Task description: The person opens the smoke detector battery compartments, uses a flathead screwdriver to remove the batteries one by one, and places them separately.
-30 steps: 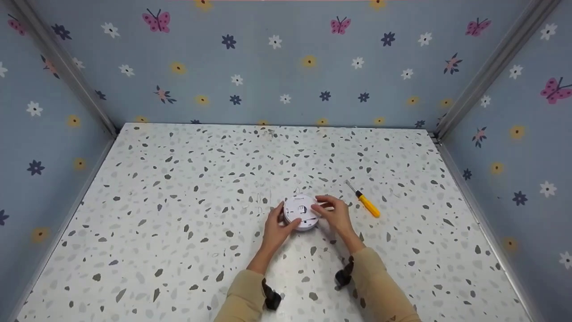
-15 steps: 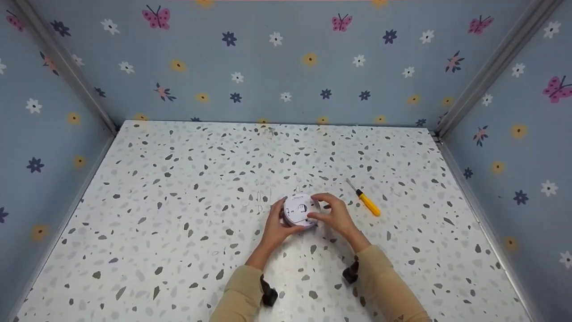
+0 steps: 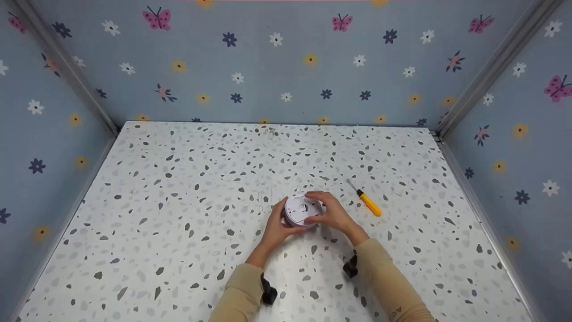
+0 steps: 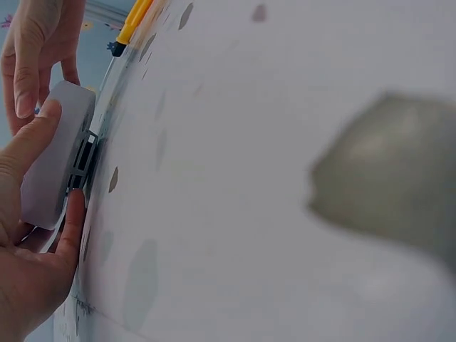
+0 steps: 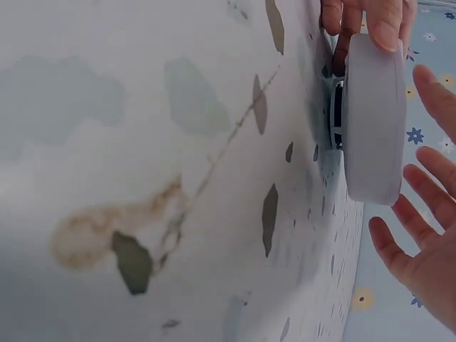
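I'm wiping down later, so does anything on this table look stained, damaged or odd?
Yes: in the right wrist view, the tabletop has a brownish stain near a thin, uneven line. Both look like wear, not the speckled design; I can't tell whether the line is a scratch.

You are having wide room on the table (image 3: 178, 199) at the left of your left hand (image 3: 276, 228), as far as the left wall (image 3: 53, 143). Beyond the white round device (image 3: 296, 209), open table is reaching to the back wall (image 3: 259, 58). To the right, the yellow screwdriver (image 3: 370, 205) is lying near your right hand (image 3: 334, 215), blocking the low path; past it, room is opening toward the right wall (image 3: 500, 138). Your hands are occupying the device's sides, while two black wrist cameras (image 3: 269, 294) are narrowing the passage nearest to you.
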`<state>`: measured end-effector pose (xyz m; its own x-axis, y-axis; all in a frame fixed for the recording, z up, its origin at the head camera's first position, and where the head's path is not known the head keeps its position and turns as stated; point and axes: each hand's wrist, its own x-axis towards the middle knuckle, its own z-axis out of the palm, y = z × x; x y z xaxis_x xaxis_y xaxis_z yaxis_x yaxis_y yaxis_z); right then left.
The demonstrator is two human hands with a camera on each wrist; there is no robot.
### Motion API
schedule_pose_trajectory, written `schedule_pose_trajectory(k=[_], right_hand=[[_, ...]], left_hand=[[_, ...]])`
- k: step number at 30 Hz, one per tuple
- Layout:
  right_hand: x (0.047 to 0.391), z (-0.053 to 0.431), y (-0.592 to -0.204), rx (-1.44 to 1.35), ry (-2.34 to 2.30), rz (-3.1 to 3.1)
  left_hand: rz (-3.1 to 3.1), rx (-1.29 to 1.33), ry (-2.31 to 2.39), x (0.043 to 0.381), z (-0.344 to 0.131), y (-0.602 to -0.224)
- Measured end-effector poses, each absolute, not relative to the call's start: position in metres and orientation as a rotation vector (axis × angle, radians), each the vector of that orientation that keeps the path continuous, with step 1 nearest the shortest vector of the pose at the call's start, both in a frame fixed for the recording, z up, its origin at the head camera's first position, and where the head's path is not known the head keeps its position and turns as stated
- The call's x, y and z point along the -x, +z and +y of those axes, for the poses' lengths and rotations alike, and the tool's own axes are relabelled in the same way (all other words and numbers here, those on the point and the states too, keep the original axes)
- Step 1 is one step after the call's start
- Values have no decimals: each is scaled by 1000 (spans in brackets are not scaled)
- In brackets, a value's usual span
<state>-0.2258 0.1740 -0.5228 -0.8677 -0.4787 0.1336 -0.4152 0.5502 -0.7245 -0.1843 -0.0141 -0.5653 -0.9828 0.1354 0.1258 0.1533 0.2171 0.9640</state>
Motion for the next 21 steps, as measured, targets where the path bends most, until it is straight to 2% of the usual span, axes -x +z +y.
schedule_pose_trajectory(k=[21], right_hand=[[237,173,-527,883,-1142,2613]], left_hand=[[-2455,251,-1967,186,-16,-568]])
